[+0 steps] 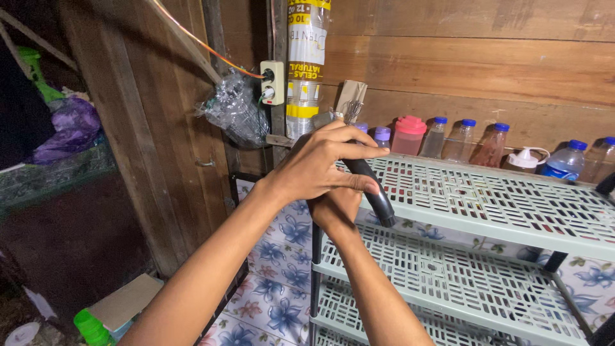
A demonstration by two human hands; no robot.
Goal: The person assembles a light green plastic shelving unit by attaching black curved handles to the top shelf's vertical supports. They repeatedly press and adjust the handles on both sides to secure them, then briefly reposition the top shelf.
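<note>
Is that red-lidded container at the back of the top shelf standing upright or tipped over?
Upright: the red-lidded container stands with its lid on top, in the row of bottles along the wooden wall.

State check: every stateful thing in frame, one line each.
left hand: wrapped over the black tube, fingers curled shut
right hand: under the left, grip mostly hidden
black tube: tilted, held at the rack's corner
plastic shelf rack: upright, visible tiers bare
wall socket: plug inserted, orange cable attached
red-lidded container: lid on
capped bottles: upright, caps on
green bottle: standing on the floor
</note>
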